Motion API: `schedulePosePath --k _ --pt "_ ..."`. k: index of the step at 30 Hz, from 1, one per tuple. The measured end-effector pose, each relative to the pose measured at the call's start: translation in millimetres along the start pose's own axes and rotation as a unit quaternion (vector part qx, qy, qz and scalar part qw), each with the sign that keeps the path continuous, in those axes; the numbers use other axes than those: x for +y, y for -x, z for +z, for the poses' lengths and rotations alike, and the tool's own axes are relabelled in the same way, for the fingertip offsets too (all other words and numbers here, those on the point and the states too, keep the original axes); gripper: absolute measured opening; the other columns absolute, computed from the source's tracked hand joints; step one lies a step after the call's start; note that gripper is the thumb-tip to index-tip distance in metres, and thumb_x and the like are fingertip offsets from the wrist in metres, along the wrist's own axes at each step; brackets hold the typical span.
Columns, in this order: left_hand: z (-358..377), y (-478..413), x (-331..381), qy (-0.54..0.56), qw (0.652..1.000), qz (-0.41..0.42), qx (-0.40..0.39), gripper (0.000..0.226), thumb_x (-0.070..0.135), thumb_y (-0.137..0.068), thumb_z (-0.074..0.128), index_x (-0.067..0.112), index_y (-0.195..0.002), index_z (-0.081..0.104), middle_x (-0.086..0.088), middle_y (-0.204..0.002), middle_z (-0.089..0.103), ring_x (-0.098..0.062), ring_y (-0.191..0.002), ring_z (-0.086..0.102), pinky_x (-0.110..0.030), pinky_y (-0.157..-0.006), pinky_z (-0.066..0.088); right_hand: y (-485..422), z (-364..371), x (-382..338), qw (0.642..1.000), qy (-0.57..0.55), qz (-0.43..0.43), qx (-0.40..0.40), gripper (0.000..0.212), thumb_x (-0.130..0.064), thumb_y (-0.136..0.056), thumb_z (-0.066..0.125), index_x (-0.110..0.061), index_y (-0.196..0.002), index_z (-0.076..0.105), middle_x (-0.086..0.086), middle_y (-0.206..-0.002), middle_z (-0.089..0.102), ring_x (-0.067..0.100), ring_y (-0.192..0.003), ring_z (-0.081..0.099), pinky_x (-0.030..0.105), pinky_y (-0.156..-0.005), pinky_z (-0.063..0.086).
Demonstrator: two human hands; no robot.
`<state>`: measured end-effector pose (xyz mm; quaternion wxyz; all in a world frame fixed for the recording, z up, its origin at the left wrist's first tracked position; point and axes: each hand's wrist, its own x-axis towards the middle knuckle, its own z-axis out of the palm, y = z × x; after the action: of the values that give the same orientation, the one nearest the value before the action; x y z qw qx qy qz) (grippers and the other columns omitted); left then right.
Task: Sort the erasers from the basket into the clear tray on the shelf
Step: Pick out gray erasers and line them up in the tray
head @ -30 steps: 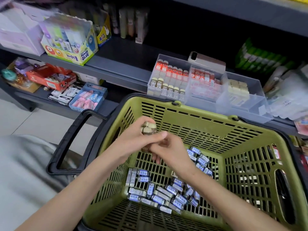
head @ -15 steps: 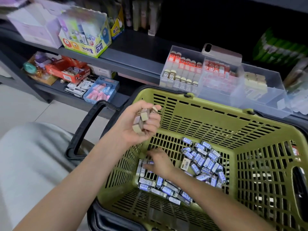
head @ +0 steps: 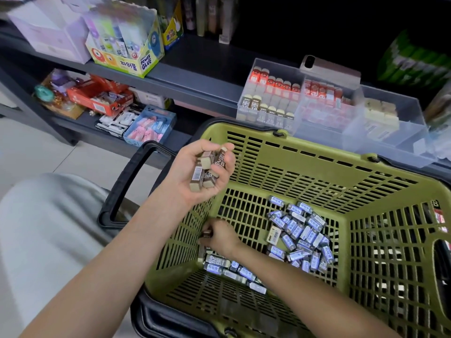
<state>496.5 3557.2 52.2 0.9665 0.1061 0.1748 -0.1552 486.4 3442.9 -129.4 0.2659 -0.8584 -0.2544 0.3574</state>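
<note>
Right hand point(head: 220, 236) is now reaching down into basket point(head: 305, 145), grip pinching an eraser point(head: 207, 232); left hand point(head: 189, 175) grip is clutching gathered erasers point(head: 207, 173). Collecting is continuing.

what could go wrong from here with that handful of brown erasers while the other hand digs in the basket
1. The left hand holds several brown 2B erasers in a loose stack over the left wall of the basket; one might slip out onto the floor.
2. The right hand pinches another brown eraser beside blue-sleeved erasers, so a wrong one could end up in the clear tray.
</note>
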Motion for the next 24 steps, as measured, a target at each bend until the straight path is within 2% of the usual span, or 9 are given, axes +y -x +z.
schedulePosePath --k 2,5,7,11,13,16,19,22,24 --pt "-0.3 -0.4 -0.1 -0.008 1.0 0.006 0.006 0.044 -0.011 -0.04 0.079 -0.001 -0.079 0.061 -0.011 -0.064 0.058 -0.016 -0.047 0.06 -0.019 -0.035 0.047 -0.7 1.6 -0.8 0.997 -0.069 0.032 -0.015 0.027 -0.018 -0.076 0.075 -0.012 -0.096 0.058 0.006 -0.108 0.061 0.022 -0.101 0.056 0.029 -0.088 0.046" --pt "-0.6 -0.9 0.2 -0.027 0.999 0.014 0.015 0.046 -0.01 -0.039 0.082 0.0 -0.08 0.062 -0.009 -0.063 0.057 -0.014 -0.046 0.059 -0.018 -0.035 0.045 3.0 -5.0 0.2 0.987 -0.146 0.051 -0.032 0.021 -0.015 -0.076 0.075 -0.013 -0.091 0.061 0.002 -0.115 0.056 0.018 -0.11 0.051 0.026 -0.095 0.039" --pt "-1.0 -1.5 1.1 -0.061 0.998 0.018 0.017 0.046 -0.006 -0.041 0.085 0.003 -0.08 0.063 -0.005 -0.059 0.056 -0.011 -0.043 0.056 -0.016 -0.036 0.045 10.7 -18.5 -0.7 0.979 -0.196 0.052 -0.031 0.018 -0.015 -0.076 0.076 -0.018 -0.086 0.061 -0.001 -0.107 0.056 0.016 -0.101 0.051 0.028 -0.091 0.04" --pt "1.0 -1.7 0.9 -0.184 0.98 0.06 0.048 0.038 0.009 -0.049 0.081 0.015 -0.078 0.058 0.001 -0.051 0.05 -0.007 -0.036 0.049 -0.015 -0.033 0.041 37.0 -73.7 -6.9 0.947 -0.314 0.069 0.024 0.017 -0.013 -0.075 0.076 -0.014 -0.088 0.064 -0.005 -0.09 0.064 0.007 -0.077 0.058 0.019 -0.074 0.047" --pt "0.9 -0.6 0.8 -0.256 0.957 0.113 0.08 0.027 0.013 -0.053 0.08 0.017 -0.071 0.06 0.0 -0.053 0.053 -0.009 -0.039 0.052 -0.016 -0.035 0.042 55.2 -108.4 -11.7 0.909 -0.409 0.062 0.051 0.014 -0.009 -0.073 0.075 -0.012 -0.084 0.066 -0.004 -0.079 0.066 0.008 -0.07 0.059 0.02 -0.067 0.048" --pt "1.8 1.5 -2.5 -0.351 0.918 0.158 0.093 0.014 0.013 -0.062 0.078 0.018 -0.069 0.066 -0.003 -0.06 0.06 -0.015 -0.049 0.061 -0.021 -0.043 0.049 82.1 -152.7 -22.6 0.823 -0.56 0.019 0.088 0.011 -0.01 -0.068 0.071 -0.008 -0.078 0.068 0.001 -0.066 0.066 0.01 -0.058 0.059 0.019 -0.055 0.049" --pt "9.1 0.5 -13.9 -0.441 0.88 0.159 0.071 0.024 0.02 -0.058 0.079 0.023 -0.081 0.073 0.0 -0.059 0.061 -0.015 -0.046 0.057 -0.023 -0.043 0.048 100.4 -180.4 -36.1 0.757 -0.635 -0.01 0.155 0.011 -0.011 -0.067 0.066 -0.005 -0.076 0.066 0.003 -0.061 0.066 0.009 -0.052 0.06 0.017 -0.051 0.049" --pt "18.1 -2.5 -28.0 -0.506 0.846 0.166 0.019 0.039 0.027 -0.055 0.081 0.032 -0.093 0.075 0.004 -0.06 0.064 -0.012 -0.045 0.055 -0.022 -0.045 0.048 109.5 -194.2 -48.1 0.724 -0.665 -0.012 0.183 0.018 -0.014 -0.067 0.067 -0.002 -0.081 0.064 0.004 -0.064 0.068 0.008 -0.054 0.061 0.015 -0.051 0.049" --pt "23.6 -5.9 -34.1 -0.51 0.838 0.193 -0.001 0.039 0.028 -0.057 0.081 0.031 -0.095 0.075 0.003 -0.066 0.067 -0.012 -0.046 0.056 -0.022 -0.047 0.048 112.2 -197.4 -54.9 0.711 -0.678 0.002 0.189 0.023 -0.015 -0.067 0.068 0.0 -0.085 0.065 0.006 -0.07 0.068 0.008 -0.056 0.061 0.015 -0.052 0.05"
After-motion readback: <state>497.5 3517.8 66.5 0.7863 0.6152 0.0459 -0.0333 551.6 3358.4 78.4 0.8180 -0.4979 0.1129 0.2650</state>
